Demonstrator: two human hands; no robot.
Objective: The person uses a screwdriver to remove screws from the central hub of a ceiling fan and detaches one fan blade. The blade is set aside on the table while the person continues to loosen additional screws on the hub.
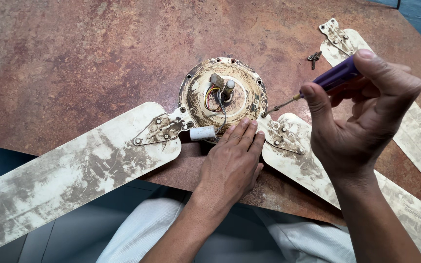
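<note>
A worn ceiling fan motor [222,95] lies on my rust-coloured table [74,58], its blades spread out.

My right hand [361,114] grips a purple-handled screwdriver [317,85], its tip at a screw on the motor's rim by the right blade bracket [283,136]. My left hand [232,163] rests flat, fingers together, against the motor's near edge, beside a small white cylinder [202,133]. Loose dark screws [314,58] lie near a detached blade [415,122].

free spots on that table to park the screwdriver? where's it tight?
Bare table lies along the far-left side, above the left blade, and between the motor hub and the loose screws. Crowded: the near edge, where the left hand presses the hub, and the right hand works the screwdriver over the right blade.
</note>
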